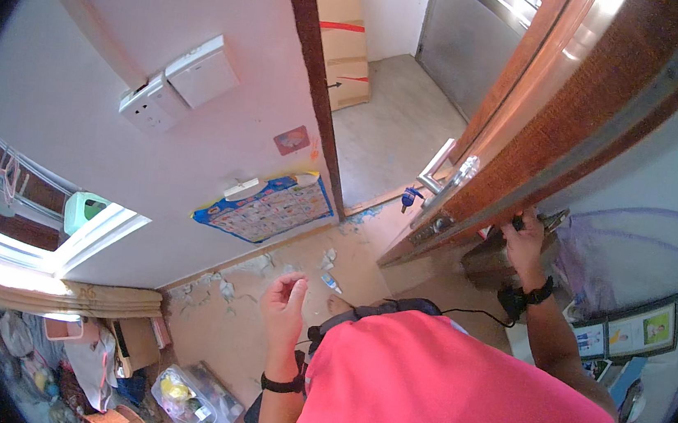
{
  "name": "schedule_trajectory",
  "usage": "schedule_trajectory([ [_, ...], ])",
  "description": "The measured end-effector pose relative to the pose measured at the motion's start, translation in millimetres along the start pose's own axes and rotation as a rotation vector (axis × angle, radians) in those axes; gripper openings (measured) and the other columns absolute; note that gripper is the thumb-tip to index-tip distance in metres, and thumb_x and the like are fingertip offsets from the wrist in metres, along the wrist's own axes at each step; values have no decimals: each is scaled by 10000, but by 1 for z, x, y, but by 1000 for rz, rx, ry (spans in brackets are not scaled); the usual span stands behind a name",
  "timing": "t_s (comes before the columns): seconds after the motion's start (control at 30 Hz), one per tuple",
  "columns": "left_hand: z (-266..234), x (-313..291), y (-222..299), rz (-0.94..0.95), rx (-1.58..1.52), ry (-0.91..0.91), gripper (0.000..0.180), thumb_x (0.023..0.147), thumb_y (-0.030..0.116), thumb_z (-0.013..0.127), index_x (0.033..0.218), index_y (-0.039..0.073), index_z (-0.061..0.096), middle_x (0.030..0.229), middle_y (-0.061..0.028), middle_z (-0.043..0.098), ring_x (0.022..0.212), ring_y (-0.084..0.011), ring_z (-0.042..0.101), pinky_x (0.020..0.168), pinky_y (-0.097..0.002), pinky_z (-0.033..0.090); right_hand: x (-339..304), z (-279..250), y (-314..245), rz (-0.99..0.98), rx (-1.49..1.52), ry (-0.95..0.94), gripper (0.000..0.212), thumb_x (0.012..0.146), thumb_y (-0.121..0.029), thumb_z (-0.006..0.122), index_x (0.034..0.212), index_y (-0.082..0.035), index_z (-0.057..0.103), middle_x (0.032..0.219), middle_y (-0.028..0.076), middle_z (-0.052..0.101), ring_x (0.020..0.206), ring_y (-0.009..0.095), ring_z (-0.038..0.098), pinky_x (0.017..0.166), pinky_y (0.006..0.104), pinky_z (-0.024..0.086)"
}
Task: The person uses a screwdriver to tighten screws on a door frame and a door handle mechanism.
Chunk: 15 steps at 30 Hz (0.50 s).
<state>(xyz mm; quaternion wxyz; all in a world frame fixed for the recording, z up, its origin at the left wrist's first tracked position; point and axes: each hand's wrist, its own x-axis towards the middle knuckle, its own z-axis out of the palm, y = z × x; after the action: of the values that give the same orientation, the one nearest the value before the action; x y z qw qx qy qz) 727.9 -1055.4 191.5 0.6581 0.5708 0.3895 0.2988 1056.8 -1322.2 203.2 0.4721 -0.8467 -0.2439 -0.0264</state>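
At the inner face of a brown wooden door (561, 144), my right hand (524, 241) is closed around something dark that I cannot make out. A silver lever handle (438, 169) sticks out from the door's other face, and keys with a blue tag (409, 197) hang beside it. My left hand (284, 309) hovers above the floor in front of my body, loosely closed, thumb against the curled fingers. Nothing shows in it. Black bands circle both wrists.
The doorway's dark frame (321, 69) stands ahead, with tall cardboard boxes (342, 38) beyond it. A colourful poster (273, 207) and white sockets (154, 103) are on the left wall. A clear plastic bin (191, 402) sits lower left; framed photos (639, 330) stand at right.
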Motion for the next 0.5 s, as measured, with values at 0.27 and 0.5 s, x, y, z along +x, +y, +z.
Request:
schedule_trajectory([
  [0.27, -39, 28, 5, 7, 47, 8, 77, 886, 57, 621, 949, 15, 637, 861, -12, 630, 790, -79, 568, 716, -220, 455, 37, 52, -20, -113, -22, 40, 209, 776, -112, 721, 879, 11, 587, 959, 142, 613, 928, 297, 585, 810, 361, 453],
  [0.5, 22, 89, 47, 249, 255, -222, 105, 863, 81, 641, 933, 6, 664, 821, -51, 652, 710, -94, 573, 662, -242, 468, 56, 82, -43, -289, -107, 35, 174, 813, -125, 703, 912, 8, 650, 1091, 145, 622, 1045, 304, 571, 889, 375, 443],
])
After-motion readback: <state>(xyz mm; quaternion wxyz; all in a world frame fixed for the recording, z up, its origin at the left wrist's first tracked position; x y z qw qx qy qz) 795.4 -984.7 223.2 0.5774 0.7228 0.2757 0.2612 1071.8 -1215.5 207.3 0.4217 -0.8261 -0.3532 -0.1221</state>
